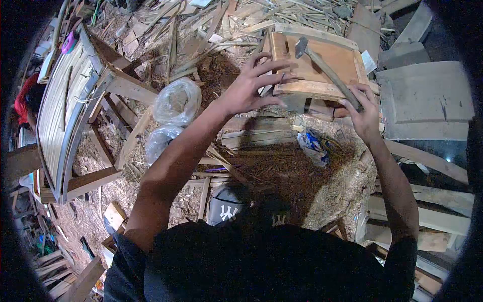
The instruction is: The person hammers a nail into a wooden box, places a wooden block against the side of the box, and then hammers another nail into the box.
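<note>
My right hand (pixel 364 111) is closed around the lower end of a hammer (pixel 329 74) with a wooden handle. The hammer's metal head points away from me and overlaps the panel of a wooden frame (pixel 307 89). This frame has pale rails around an orange-brown board and a slightly curved far edge. At its near left corner is my left hand (pixel 256 83), fingers spread and stretched out, with the fingertips over the edge. Nothing shows in the left hand's grasp.
A slatted wooden piece with legs (pixel 68 113) lies on the left. Clear plastic bags (pixel 177 100) sit beside it. A blue-and-white packet (pixel 314 148) rests on the sawdust below the frame. Grey panels (pixel 425 98) lean at right, and scrap strips (pixel 312 20) cover the far ground.
</note>
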A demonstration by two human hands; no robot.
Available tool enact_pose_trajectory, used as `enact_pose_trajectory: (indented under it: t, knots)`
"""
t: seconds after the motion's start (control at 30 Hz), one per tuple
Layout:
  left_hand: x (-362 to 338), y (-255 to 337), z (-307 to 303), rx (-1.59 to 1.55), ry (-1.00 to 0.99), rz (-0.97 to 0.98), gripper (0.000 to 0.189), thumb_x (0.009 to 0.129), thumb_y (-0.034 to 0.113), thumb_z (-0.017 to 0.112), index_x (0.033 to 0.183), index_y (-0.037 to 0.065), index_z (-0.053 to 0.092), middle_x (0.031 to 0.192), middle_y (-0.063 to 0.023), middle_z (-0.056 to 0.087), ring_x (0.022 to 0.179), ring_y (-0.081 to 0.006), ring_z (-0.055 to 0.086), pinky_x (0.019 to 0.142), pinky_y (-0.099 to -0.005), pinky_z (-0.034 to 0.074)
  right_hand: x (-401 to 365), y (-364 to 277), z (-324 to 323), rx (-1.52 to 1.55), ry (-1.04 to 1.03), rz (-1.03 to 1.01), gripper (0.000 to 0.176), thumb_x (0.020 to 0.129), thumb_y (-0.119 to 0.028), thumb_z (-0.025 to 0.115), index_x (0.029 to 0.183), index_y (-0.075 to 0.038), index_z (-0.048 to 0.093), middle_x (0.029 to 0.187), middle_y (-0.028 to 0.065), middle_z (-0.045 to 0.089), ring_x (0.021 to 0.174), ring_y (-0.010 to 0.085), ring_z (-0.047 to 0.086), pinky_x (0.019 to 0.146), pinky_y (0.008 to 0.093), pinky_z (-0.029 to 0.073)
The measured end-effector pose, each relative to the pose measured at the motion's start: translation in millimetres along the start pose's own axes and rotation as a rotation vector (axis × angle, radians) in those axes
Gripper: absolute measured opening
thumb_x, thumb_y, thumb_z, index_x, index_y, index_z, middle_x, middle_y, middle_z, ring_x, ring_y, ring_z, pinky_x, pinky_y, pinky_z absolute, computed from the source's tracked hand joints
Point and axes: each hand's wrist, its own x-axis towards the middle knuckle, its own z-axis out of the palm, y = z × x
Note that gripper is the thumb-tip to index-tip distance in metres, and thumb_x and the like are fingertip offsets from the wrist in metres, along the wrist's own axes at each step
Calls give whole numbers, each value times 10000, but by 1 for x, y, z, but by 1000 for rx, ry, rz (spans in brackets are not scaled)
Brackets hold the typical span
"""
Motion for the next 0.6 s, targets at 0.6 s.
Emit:
enact_pose_trajectory:
  t: [0.6]
  knots:
    - [-10, 6, 5, -36, 0, -22, 653, 729, 339, 847, 1324, 192, 622, 1485, -67, 483, 1376, -351, 381, 1156, -534, 256, 1, -11, -4, -44, -14, -78, 405, 791, -59, 776, 1177, 0, 669, 1125, 140, 596, 1048, 286, 609, 918, 372, 481]
